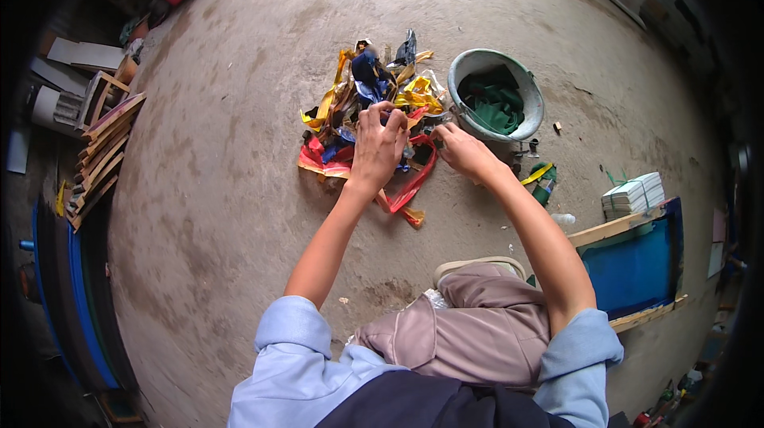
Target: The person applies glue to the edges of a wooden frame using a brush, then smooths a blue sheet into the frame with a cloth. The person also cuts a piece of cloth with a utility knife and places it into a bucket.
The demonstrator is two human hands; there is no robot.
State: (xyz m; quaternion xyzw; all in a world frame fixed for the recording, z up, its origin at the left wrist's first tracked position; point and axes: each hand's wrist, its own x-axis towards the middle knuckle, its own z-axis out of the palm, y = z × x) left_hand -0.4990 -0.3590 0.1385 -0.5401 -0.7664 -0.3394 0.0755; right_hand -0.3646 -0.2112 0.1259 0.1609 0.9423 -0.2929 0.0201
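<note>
On the concrete floor before me lies a heap of crumpled plastic and tape-like scraps in yellow, red, blue, black and brown. My left hand is over the heap, its fingers curled down into the scraps; what lies under its fingertips is hidden. At the heap's right side, my right hand has its fingertips pinched together at the upper end of a curved red plastic strip. The strip loops down between both hands. Just beyond my right hand stands a grey bucket with dark green cloth inside.
A blue wood-framed panel lies at right, near a tied stack of white sheets. A green-and-yellow scrap and a small clear bottle-like piece lie by my right forearm. Stacked wooden slats stand at far left.
</note>
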